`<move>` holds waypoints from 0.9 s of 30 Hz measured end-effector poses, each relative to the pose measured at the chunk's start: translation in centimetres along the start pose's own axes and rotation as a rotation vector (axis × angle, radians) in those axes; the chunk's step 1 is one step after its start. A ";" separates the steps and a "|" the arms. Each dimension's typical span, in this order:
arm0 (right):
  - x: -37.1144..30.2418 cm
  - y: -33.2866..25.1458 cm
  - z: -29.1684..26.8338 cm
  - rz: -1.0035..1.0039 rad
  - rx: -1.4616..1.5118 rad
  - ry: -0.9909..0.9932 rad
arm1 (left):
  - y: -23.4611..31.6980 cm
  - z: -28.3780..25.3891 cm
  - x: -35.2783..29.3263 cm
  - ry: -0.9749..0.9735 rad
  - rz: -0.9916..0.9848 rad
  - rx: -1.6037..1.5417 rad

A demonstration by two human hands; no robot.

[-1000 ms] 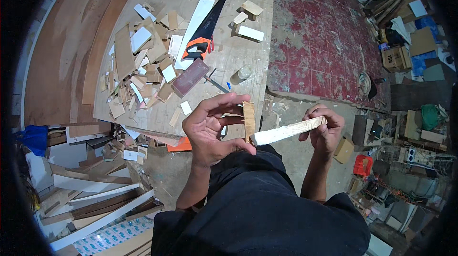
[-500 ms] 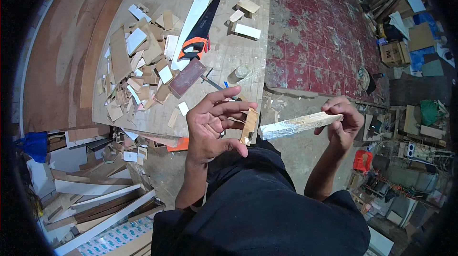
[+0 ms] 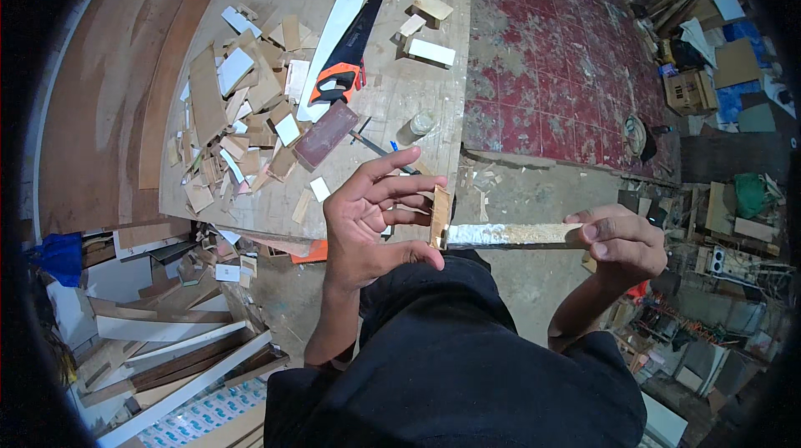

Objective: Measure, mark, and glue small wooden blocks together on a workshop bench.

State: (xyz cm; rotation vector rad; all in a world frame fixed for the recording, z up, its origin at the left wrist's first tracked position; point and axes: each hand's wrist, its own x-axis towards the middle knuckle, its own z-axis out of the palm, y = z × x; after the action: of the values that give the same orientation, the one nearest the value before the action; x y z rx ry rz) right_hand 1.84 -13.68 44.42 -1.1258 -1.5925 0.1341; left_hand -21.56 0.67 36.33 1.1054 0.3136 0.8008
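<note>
Between its thumb and fingertips my left hand (image 3: 377, 213) grips a small wood block (image 3: 440, 216), held upright on its narrow side. My right hand (image 3: 622, 239) pinches the far end of a wooden stick (image 3: 517, 235), whose left half is smeared with something white. The white end of the stick meets the inner side of the block, or sits very close to it. Both pieces are held in the air before my body, just off the table's near right corner.
On the plywood table (image 3: 392, 106) lie a handsaw (image 3: 346, 56), a reddish-brown block (image 3: 325, 135), a heap of wood offcuts (image 3: 250, 85) and a small jar (image 3: 415, 127). A red tiled surface (image 3: 551, 72) adjoins on the right. Scrap boards (image 3: 167, 339) lie at lower left.
The stick has swung level, and its white end has come up to the block. My right hand has moved right and down, now gripping from the end. My left hand barely shifted.
</note>
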 end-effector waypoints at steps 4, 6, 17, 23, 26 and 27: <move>0.0 0.3 0.0 0.024 -0.011 -0.028 | 0.0 0.2 0.2 -0.029 0.012 0.005; 0.0 0.4 -0.1 0.025 -0.019 -0.028 | 0.1 0.2 0.2 -0.037 0.000 -0.003; 0.3 1.1 -1.5 0.089 -0.072 -0.102 | 0.3 0.7 -0.2 -0.083 -0.075 0.025; 0.2 2.0 -2.2 0.090 -0.121 -0.153 | 0.3 1.1 -0.7 -0.059 -0.093 0.010; -1.4 2.4 -2.2 0.251 0.111 -0.006 | 0.1 1.0 -1.0 -0.071 -0.054 0.007; -2.2 2.5 -1.9 0.419 0.314 0.156 | 0.1 0.9 -1.2 -0.083 -0.005 -0.007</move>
State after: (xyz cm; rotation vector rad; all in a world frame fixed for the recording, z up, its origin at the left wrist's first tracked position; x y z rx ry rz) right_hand 4.68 -14.76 42.06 -1.1736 -1.1339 0.5408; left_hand -21.86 -0.75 36.63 1.1280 0.2439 0.7486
